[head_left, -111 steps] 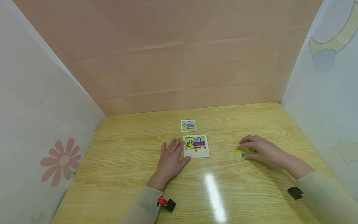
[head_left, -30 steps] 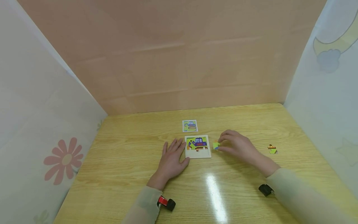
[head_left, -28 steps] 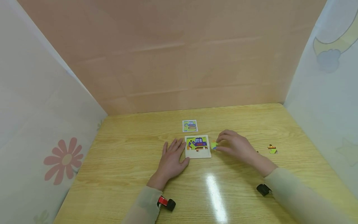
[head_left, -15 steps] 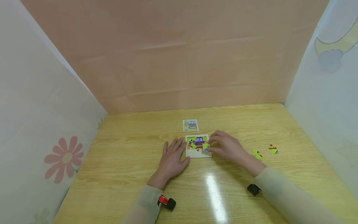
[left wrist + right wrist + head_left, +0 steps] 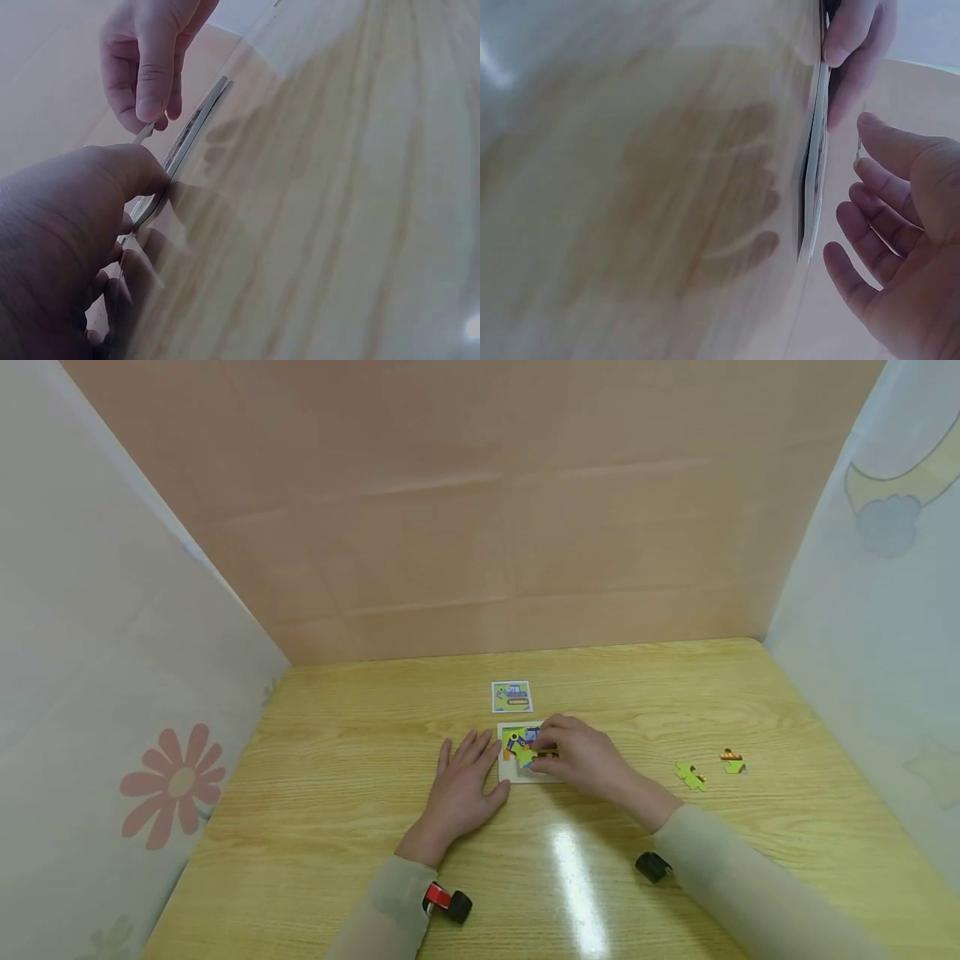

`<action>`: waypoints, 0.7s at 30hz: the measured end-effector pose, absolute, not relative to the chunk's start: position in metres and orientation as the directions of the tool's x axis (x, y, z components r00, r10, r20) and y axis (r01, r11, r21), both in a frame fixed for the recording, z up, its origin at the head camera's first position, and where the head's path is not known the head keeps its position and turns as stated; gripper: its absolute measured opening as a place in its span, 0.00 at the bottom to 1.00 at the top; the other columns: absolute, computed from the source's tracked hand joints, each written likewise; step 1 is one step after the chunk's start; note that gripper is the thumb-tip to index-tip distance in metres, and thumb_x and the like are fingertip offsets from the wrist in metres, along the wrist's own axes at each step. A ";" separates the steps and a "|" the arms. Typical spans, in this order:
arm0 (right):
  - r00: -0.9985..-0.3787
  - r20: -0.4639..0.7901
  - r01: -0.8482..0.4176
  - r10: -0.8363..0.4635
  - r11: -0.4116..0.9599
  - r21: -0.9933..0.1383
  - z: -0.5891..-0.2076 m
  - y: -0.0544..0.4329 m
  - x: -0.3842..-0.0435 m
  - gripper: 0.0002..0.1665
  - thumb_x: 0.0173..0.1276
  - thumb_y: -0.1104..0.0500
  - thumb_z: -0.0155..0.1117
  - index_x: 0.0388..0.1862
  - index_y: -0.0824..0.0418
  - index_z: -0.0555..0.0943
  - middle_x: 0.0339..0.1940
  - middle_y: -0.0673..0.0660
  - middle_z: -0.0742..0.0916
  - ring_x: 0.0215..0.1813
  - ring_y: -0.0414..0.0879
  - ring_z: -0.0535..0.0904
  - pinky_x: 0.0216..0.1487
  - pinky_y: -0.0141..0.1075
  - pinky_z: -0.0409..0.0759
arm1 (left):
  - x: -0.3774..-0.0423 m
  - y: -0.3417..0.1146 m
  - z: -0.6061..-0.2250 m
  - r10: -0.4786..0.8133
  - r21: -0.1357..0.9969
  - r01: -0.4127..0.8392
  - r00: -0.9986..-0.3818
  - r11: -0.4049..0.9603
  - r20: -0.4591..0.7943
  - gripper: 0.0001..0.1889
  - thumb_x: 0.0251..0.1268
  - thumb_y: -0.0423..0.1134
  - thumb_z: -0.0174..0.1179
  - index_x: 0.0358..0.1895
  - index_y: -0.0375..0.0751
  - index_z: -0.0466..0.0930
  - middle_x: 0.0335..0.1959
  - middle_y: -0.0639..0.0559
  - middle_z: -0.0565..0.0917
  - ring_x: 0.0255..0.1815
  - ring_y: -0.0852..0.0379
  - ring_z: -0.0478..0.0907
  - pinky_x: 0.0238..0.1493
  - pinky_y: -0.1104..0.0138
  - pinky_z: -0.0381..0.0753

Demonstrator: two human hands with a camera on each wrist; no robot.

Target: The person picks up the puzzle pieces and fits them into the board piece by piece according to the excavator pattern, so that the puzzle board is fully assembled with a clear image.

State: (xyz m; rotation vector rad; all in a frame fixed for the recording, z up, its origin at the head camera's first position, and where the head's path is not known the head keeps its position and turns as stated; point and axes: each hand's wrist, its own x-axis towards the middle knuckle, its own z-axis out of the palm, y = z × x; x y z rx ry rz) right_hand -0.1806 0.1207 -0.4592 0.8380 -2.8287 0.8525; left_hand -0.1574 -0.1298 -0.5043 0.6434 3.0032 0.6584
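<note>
My right hand [image 5: 585,760] pinches a green jigsaw piece [image 5: 522,755] with an orange and a blue patch. It holds the piece over the lower left of a square puzzle tray [image 5: 507,775], and in the right wrist view the piece [image 5: 859,142] appears edge-on, apart from the tray [image 5: 811,180]. An excavator picture fills the tray's upper part; the right hand covers its right side. My left hand [image 5: 459,797] lies flat on the table along the tray's left side, fingers straight, with the thumb touching the near left corner. The left wrist view shows that thumb [image 5: 139,171] against the tray edge.
Two loose jigsaw pieces lie to the right: a green one [image 5: 690,776] and a striped green one [image 5: 733,762]. Behind the tray is a small excavator picture card [image 5: 512,697]. The wooden table [image 5: 322,760] meets hanging cloth [image 5: 495,543] at its back and sides.
The right hand has picked the green piece off the table at right and carried it leftward over the tray, uncovering the loose pieces. The left hand stays beside the tray.
</note>
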 end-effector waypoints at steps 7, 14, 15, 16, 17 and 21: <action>-0.825 0.224 -0.560 -0.518 0.700 -0.444 -0.461 0.108 -0.181 0.12 0.69 0.53 0.85 0.44 0.56 0.92 0.52 0.51 0.89 0.52 0.47 0.86 0.51 0.46 0.89 | -0.158 -0.130 -0.505 0.394 0.397 0.395 -0.915 0.829 0.088 0.36 0.82 0.55 0.59 0.85 0.45 0.70 0.89 0.48 0.63 0.91 0.43 0.51 0.88 0.40 0.35; -0.825 0.192 -0.559 -0.532 0.717 -0.417 -0.465 0.101 -0.184 0.12 0.68 0.51 0.85 0.41 0.54 0.91 0.49 0.48 0.87 0.44 0.42 0.83 0.44 0.40 0.86 | -0.158 -0.130 -0.505 0.399 0.393 0.403 -0.912 0.827 0.095 0.36 0.80 0.55 0.60 0.85 0.45 0.71 0.88 0.47 0.64 0.91 0.43 0.52 0.88 0.39 0.36; -0.826 0.187 -0.558 -0.532 0.721 -0.411 -0.465 0.101 -0.184 0.11 0.68 0.51 0.85 0.41 0.53 0.90 0.49 0.48 0.87 0.43 0.41 0.83 0.43 0.39 0.86 | -0.158 -0.130 -0.505 0.399 0.393 0.403 -0.912 0.826 0.096 0.36 0.80 0.55 0.60 0.85 0.45 0.71 0.88 0.47 0.64 0.91 0.43 0.52 0.88 0.39 0.36; -0.827 0.181 -0.556 -0.532 0.727 -0.403 -0.465 0.100 -0.184 0.12 0.68 0.50 0.85 0.40 0.53 0.90 0.49 0.47 0.87 0.43 0.40 0.82 0.43 0.39 0.85 | -0.158 -0.130 -0.505 0.399 0.394 0.402 -0.912 0.826 0.094 0.36 0.80 0.55 0.60 0.85 0.45 0.70 0.88 0.47 0.63 0.91 0.43 0.52 0.88 0.39 0.35; -0.828 0.175 -0.554 -0.532 0.732 -0.396 -0.465 0.099 -0.184 0.12 0.68 0.50 0.85 0.40 0.53 0.90 0.49 0.47 0.87 0.42 0.40 0.82 0.42 0.38 0.85 | -0.158 -0.130 -0.505 0.399 0.395 0.403 -0.912 0.826 0.097 0.36 0.81 0.55 0.60 0.85 0.45 0.71 0.88 0.47 0.64 0.91 0.43 0.52 0.88 0.39 0.36; -0.834 0.149 -0.544 -0.531 0.748 -0.381 -0.463 0.097 -0.184 0.13 0.67 0.50 0.87 0.39 0.54 0.91 0.47 0.48 0.87 0.41 0.40 0.82 0.42 0.38 0.85 | -0.159 -0.131 -0.507 0.399 0.390 0.406 -0.911 0.827 0.103 0.35 0.81 0.56 0.59 0.85 0.45 0.71 0.88 0.47 0.64 0.91 0.43 0.52 0.88 0.39 0.36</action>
